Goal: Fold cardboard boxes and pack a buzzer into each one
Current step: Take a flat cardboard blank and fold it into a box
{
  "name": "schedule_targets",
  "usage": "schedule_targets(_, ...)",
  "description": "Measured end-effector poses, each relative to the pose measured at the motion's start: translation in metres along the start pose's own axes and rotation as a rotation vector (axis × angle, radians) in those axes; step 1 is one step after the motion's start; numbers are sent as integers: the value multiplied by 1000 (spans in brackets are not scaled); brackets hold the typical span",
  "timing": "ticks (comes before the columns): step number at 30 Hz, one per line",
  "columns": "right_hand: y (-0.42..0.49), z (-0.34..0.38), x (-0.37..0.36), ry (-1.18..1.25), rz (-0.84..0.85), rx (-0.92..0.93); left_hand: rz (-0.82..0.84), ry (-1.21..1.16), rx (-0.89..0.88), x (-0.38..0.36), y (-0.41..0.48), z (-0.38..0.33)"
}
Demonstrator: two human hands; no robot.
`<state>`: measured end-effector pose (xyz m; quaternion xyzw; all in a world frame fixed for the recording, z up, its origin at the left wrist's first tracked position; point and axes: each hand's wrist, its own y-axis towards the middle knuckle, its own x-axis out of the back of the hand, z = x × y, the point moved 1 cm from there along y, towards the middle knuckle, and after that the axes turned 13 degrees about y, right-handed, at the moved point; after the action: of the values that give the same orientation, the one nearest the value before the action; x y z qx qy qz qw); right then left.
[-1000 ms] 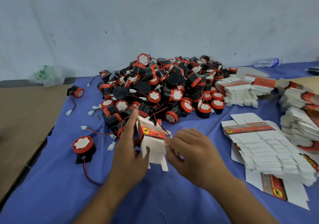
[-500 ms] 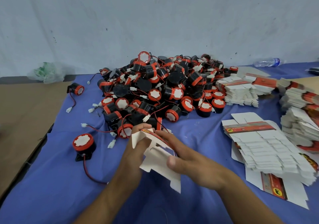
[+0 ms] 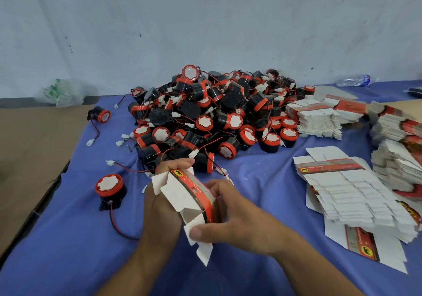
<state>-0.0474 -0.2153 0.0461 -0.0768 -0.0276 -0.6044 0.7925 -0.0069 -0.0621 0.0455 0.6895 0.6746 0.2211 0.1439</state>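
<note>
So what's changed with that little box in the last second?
The cardboard box has been swung from upright to a slant, its red band now running diagonally, and it looks more opened out. The left hand and right hand kept hold of it; the right thumb now pinches a lower flap. The buzzer pile, lone buzzer and flat box stacks stayed put.

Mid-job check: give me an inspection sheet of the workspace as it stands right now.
Surface: blue cloth; brown cardboard sheet beside it on the left.
Job's things: half-folded white cardboard box with red band; pile of black-and-red round buzzers behind it; stacks of flat white box blanks on the right.
Clutter: clear plastic bottle lying by the wall; crumpled plastic bag far left.
Grips: left hand and right hand both hold the box.
Cables: red-and-black lead trails from the lone buzzer on the left.
Surroundings: pale grey wall.
</note>
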Motion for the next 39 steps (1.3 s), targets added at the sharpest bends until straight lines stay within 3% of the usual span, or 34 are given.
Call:
schedule_targets(4,2,0,5,297,-120,32,112,-30,77,-1,2,5)
schedule_targets(9,8,-5,25,643,-377,64,575,14,-27,-12,-8,0)
schedule_targets(11,8,-5,29,678,-392,40,647,17,-38,-12,-11,-2)
schedule_targets(18,10,-9,23,611,-352,-76,625,123,86,-8,-5,-1)
schedule_targets(26,6,-5,5,360,-211,118,230,-76,285,-3,6,11)
schedule_targets(29,7,-4,2,363,-193,231,177,-28,195,-6,-2,5)
schedule_targets(32,10,-2,2,549,-316,270,123,74,77,-14,-10,-5)
schedule_targets(36,13,-3,12,655,-512,282,286,-112,33,-20,-18,-3)
schedule_targets(39,12,-3,11,666,-531,275,316,41,-32,-22,-23,-4)
